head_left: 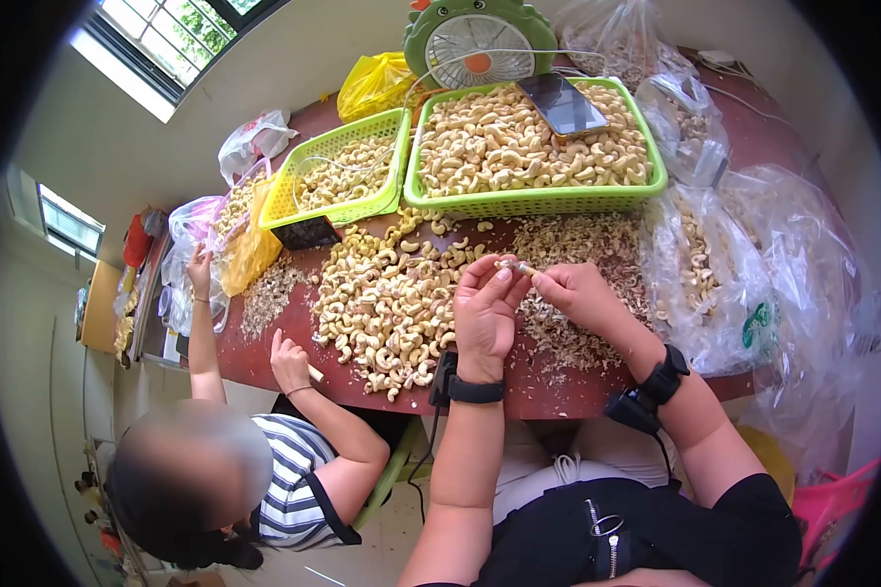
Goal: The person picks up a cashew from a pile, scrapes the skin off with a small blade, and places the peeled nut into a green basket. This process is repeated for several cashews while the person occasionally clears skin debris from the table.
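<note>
Above the near part of the table, my left hand [486,318] pinches a cashew nut [503,263] between thumb and fingers. Close against it, my right hand [585,300] grips a small peeling knife [528,270] by its pale handle; its tip meets the nut and the blade is too small to make out. Left of my hands spreads a big heap of cashew nuts [387,303]. Under and beside my right hand lies a pile of peeled skin flakes [568,338].
A green basket [538,203] of cashews bears a phone [564,105]; a smaller yellow-green basket [347,207] stands left of it. Behind is a green fan [478,44]. Plastic bags [700,274] line the right. A co-worker [294,470] sits at left, holding a similar handle.
</note>
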{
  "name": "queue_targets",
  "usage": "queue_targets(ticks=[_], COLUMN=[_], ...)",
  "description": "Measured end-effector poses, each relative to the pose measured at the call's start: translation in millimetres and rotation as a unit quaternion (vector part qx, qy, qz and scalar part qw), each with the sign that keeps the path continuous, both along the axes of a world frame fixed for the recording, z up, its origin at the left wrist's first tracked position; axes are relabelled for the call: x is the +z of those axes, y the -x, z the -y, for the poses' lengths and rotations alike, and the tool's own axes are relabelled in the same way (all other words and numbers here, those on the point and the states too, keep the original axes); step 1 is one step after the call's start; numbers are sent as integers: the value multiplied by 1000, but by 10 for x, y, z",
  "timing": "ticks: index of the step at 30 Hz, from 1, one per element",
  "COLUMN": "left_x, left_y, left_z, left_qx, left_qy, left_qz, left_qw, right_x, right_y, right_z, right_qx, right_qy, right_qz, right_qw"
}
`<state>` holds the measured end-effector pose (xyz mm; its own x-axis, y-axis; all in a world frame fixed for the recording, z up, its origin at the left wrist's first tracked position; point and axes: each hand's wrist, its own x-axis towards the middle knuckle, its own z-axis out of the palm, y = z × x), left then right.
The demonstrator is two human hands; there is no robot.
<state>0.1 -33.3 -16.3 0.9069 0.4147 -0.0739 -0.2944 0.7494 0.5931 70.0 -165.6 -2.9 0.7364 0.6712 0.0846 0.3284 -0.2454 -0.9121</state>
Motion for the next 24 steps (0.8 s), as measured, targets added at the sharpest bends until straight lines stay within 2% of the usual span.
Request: queue_targets(ticks=[17, 22, 24], left_x=[21, -9, -26], left_y=[8, 11, -6], left_z=[22, 53, 74], left_qx=[11, 42, 43], left_qy=[-5, -39, -37], left_qz=[-27, -46, -43], left_qw=[1000, 997, 997], right_x=[-54, -51, -90], right_y=[8, -2, -16], right_z=[-36, -30, -43], right_qx=[11, 11, 3], right_qy=[2, 39, 18], right_qz=[24, 10, -17], right_qw=[1000, 999, 1000])
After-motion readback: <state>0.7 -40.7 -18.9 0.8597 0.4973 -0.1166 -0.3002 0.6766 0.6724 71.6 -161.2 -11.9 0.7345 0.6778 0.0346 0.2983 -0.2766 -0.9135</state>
